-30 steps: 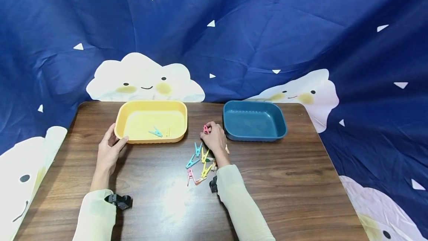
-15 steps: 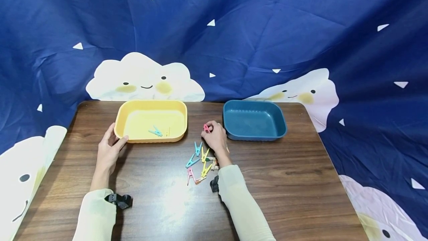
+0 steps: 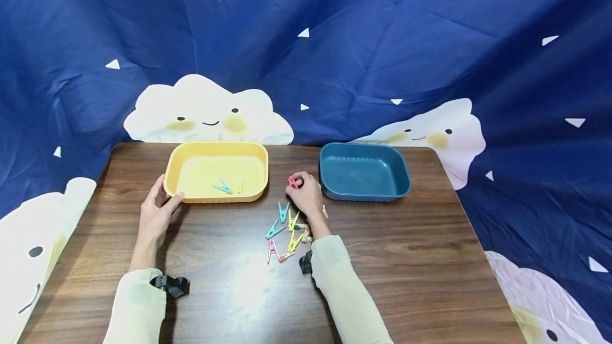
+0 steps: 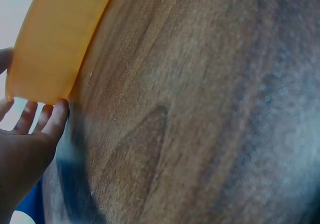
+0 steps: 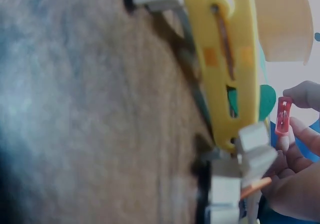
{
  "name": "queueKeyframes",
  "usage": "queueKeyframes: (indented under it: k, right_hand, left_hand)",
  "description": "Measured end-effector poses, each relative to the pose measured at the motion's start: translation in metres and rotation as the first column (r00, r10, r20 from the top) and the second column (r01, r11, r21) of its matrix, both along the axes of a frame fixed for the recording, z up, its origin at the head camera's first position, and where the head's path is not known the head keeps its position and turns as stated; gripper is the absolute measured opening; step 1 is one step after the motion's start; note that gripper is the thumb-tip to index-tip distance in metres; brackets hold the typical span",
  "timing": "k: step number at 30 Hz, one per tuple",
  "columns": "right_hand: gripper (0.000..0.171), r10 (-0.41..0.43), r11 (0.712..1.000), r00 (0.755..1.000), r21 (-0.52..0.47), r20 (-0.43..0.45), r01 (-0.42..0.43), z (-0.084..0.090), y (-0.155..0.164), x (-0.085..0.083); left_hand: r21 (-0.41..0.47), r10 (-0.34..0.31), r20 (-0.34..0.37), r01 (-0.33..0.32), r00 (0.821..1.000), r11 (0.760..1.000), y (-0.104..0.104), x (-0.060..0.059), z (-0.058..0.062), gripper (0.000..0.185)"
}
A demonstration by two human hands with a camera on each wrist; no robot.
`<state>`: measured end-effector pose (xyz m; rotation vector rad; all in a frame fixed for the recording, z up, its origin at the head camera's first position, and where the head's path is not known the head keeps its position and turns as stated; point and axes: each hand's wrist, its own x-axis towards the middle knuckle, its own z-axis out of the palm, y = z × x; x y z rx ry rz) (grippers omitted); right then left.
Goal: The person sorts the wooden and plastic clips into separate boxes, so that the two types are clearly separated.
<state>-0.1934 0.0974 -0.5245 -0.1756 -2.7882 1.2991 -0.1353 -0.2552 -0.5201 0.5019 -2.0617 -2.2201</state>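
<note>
Little has moved since a second ago: right hand (image 3: 305, 196) and its red peg (image 3: 292, 182) sit slightly higher and further left, left hand unchanged.

Left hand (image 3: 155, 215) rests on the table (image 3: 229, 291) at the near left corner of the yellow tray (image 3: 216, 148). Thumb on the tray's front wall, fingers straight along its left side; grip released, nothing held. Wrist view confirms fingertips (image 4: 56, 118) against the tray's outer wall.

Yellow tray holds a teal peg (image 3: 222, 188) and a yellow peg (image 3: 240, 188), lying just beside each other near the front.

Centre: loose pile of pegs (image 3: 286, 231) on the table, blue, teal, yellow, pink, just in front of the right hand.

Right hand is raised between the two trays, grip grasping the red peg between thumb and fingertips. Peg is clear of the table, nearer the blue tray (image 3: 364, 193) than the yellow.

Blue cloth with clouds (image 3: 306, 46) hangs behind.
</note>
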Motion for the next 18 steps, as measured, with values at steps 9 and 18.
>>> queueKeyframes:
  k: [9,18]
  right_hand:
    - [0.029,0.014,1.000,1.000,-0.019,-0.011,-0.014,0.005,-0.005,-0.001]
    - [0.028,0.021,0.999,0.999,-0.027,-0.031,-0.022,0.018,-0.010,-0.005]
  left_hand:
    - [-0.021,-0.012,0.005,0.012,1.000,1.000,-0.003,-0.002,-0.002,0.080]
    - [0.010,-0.005,-0.010,0.005,1.000,1.000,-0.003,-0.001,-0.004,0.080]
